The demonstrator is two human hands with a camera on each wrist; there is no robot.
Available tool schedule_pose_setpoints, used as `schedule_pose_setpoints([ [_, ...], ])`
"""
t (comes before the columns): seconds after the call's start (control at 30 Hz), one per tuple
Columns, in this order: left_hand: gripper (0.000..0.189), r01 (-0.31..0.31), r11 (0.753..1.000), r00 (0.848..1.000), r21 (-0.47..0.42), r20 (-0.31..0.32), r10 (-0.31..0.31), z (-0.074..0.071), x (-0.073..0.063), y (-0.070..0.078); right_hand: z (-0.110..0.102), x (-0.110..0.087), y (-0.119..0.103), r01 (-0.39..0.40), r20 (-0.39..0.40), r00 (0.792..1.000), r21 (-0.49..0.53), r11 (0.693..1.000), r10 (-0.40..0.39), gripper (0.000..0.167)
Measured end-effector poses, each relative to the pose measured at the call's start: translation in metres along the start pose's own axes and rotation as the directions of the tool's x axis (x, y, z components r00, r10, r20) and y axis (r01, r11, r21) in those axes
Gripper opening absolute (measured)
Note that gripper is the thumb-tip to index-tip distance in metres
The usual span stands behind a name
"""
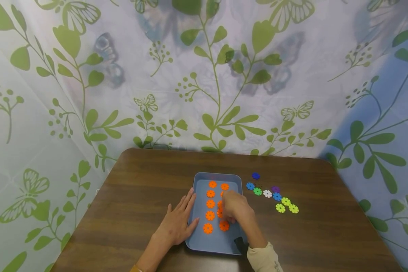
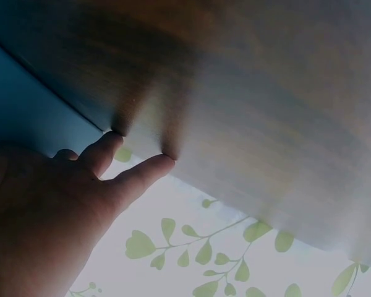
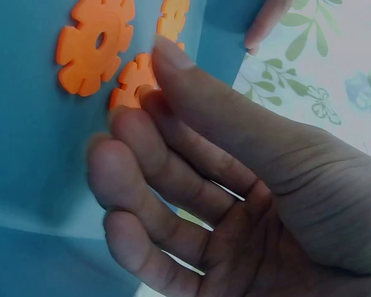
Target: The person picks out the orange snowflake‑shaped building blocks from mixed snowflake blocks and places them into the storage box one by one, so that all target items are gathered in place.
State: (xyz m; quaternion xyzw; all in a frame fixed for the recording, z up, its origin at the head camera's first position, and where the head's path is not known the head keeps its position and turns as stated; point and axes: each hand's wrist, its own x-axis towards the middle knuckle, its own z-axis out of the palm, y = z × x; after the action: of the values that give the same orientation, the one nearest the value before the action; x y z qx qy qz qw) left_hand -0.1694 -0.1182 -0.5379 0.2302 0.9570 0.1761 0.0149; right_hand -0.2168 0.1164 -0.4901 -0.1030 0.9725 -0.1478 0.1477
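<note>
A blue-grey tray (image 1: 204, 243) holds orange snowflake discs (image 1: 210, 204) in two upright columns. My left hand (image 1: 178, 223) rests with spread, straight fingers along the tray's left rim. In the left wrist view, two fingertips (image 2: 166, 158) of it show beside the tray's blue wall (image 2: 37, 105). Over the right column, my right hand (image 1: 236, 207) is bent downward and covers part of several discs. The right wrist view shows its curled fingers and thumb (image 3: 179, 59) at an orange snowflake disc (image 3: 135, 79), seemingly pinching its edge. A larger-looking disc (image 3: 96, 43) lies beside it.
Right of the tray, loose snowflake discs lie on the brown table (image 1: 149, 177): blue (image 1: 255, 176), green (image 1: 257, 191), white (image 1: 267, 193), purple (image 1: 275, 189) and several yellow ones (image 1: 286, 201). A leaf-patterned curtain (image 1: 170, 83) hangs behind the table.
</note>
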Motion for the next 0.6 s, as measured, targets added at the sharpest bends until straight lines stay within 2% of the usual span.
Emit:
schedule_pose_setpoints([
  [0.17, 0.079, 0.001, 1.0, 1.0, -0.001, 0.012, -0.001, 0.0, 0.002, -0.001, -0.01, -0.007, -0.002, 0.047, -0.1, 0.994, 0.034, 0.998, -0.043, 0.044],
  [0.33, 0.08, 0.003, 1.0, 1.0, -0.001, 0.02, -0.003, 0.0, 0.005, -0.003, -0.027, -0.02, -0.008, 0.07, -0.235, 0.971, 0.087, 0.994, -0.048, 0.042],
  [0.6, 0.079, 0.0, 1.0, 1.0, -0.015, 0.012, 0.0, -0.003, 0.008, -0.006, -0.051, -0.048, -0.009, 0.182, -0.439, 0.893, 0.153, 0.971, -0.098, 0.02],
])
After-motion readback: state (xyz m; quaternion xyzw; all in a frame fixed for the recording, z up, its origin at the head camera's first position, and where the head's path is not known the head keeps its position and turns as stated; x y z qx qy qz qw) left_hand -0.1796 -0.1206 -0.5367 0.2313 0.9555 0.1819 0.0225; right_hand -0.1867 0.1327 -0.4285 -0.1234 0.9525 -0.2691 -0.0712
